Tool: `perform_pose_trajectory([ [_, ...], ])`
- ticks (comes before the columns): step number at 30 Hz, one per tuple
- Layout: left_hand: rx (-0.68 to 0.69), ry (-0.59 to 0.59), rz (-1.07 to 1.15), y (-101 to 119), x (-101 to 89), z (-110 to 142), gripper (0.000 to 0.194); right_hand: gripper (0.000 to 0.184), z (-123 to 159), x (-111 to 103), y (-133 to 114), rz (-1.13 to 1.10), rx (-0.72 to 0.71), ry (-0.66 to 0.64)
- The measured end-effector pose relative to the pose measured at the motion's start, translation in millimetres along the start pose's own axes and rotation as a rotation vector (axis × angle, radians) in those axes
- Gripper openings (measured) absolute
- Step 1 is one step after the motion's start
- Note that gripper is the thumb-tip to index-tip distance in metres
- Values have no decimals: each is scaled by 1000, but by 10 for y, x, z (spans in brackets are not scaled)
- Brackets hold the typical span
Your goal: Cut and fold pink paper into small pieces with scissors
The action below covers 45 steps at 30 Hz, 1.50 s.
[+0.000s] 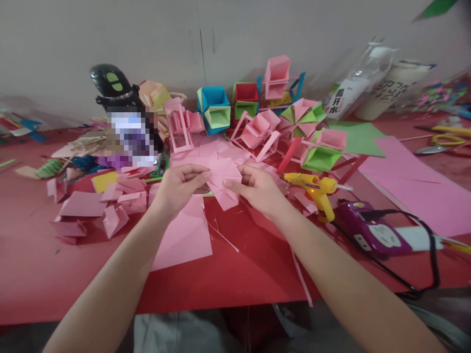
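Pink folded paper piece: several creased flaps, pointed corner hanging down, held just above red table (between both hands), pinched at left and right edges.

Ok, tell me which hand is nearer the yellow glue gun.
Right. The right hand is just left of the yellow glue gun; the left hand is farther left, beyond the folded pink paper.

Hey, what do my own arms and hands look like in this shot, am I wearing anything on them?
Both arms are bare from as far up as the picture shows down to the wrists: no sleeves, watch, bracelet or gloves. The left hand and right hand show no rings on the fingers in view. The nails look short and unpainted. No markings or cables on either arm.
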<state>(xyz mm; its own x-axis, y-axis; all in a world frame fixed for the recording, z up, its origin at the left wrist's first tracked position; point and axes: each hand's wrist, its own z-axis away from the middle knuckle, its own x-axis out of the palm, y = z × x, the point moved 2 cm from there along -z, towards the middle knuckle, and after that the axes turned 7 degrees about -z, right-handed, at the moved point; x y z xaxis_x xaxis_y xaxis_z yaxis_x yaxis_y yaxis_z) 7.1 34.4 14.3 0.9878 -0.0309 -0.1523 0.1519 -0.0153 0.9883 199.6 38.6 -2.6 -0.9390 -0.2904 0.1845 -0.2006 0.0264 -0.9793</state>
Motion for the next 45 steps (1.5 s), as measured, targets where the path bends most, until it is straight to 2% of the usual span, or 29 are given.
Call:
perform_pose_trajectory([
  [6,52,32,-28,3,-13,4,26,40,19,28,-26,-19,49,23],
  [12,78,43,-17,8,-13,-4,24,31,-26,-30,35,-57,26,96],
  [17,56,38,53,2,-9,-13,25,27,-35,-72,47,-139,74,125],
  [27,34,78,20,22,-29,-12,30,31,-24,-91,-24,-86,108,55],
  [30,2,39,7,16,-36,-13,34,33,-15,-106,-49,-13,102,43],
  [34,-48,-99,-46,11,5,-1,44,31,-3,-103,-50,43,90,12],
  [37,-14,-167,-118,33,39,15,38,30,7,-80,-57,51,115,-24],
  [42,9,-179,-109,40,31,20,32,31,4,-81,-73,76,102,-50],
  [45,27,-143,-60,6,19,10,30,32,-12,-106,-58,169,10,16],
])
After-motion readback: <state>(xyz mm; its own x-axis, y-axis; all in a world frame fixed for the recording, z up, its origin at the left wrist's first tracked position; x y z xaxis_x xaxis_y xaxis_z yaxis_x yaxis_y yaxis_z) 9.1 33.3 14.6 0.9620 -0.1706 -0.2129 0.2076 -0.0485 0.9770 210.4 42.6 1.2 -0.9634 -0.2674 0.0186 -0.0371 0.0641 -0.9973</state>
